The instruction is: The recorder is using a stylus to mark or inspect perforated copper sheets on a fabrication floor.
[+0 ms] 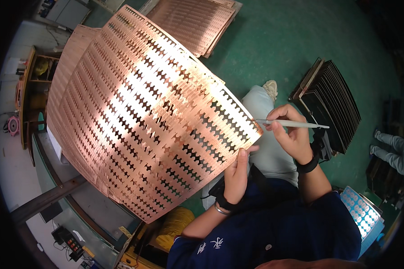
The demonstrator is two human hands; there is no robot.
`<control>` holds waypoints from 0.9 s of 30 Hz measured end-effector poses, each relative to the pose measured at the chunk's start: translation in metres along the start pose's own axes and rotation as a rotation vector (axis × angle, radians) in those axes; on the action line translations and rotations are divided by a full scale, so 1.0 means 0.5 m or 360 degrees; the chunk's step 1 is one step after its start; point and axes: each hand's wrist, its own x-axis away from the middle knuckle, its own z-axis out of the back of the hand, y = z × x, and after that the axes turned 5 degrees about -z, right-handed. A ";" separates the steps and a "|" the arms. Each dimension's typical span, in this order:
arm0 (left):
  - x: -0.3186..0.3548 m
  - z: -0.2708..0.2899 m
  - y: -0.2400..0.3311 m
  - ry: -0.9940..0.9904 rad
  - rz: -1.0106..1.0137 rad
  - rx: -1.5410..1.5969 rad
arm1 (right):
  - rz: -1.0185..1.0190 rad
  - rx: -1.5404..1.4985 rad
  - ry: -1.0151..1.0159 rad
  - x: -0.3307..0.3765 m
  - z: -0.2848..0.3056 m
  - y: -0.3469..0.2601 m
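Observation:
A large copper-coloured sheet with rows of punched star-shaped cut-outs fills the middle and left of the view, tilted up toward me. My left hand grips its lower right edge, thumb on top. My right hand holds a thin white pen-like tool like a pencil, its tip touching the sheet's right edge. Both wrists wear dark bands, and the left also a metal bangle.
More copper sheets lie stacked on the green floor at the top. A rack of dark plates stands right. A blue sheet of round stickers sits lower right. Another person's legs show far right. A workbench is lower left.

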 end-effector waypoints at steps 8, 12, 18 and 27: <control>0.000 -0.001 0.003 0.0002 0.0003 -0.0008 | 0.0038 0.0025 -0.0023 -0.008 0.002 0.006; 0.000 0.000 0.004 0.0009 0.0028 -0.0015 | 0.0013 -0.0022 -0.0059 -0.013 0.001 0.007; 0.000 -0.004 0.004 0.0029 0.0000 -0.0005 | -0.0139 -0.0225 -0.0161 -0.020 0.007 0.012; 0.000 0.000 0.001 0.0016 0.0005 -0.0028 | -0.0116 -0.0258 -0.0274 -0.029 0.013 0.014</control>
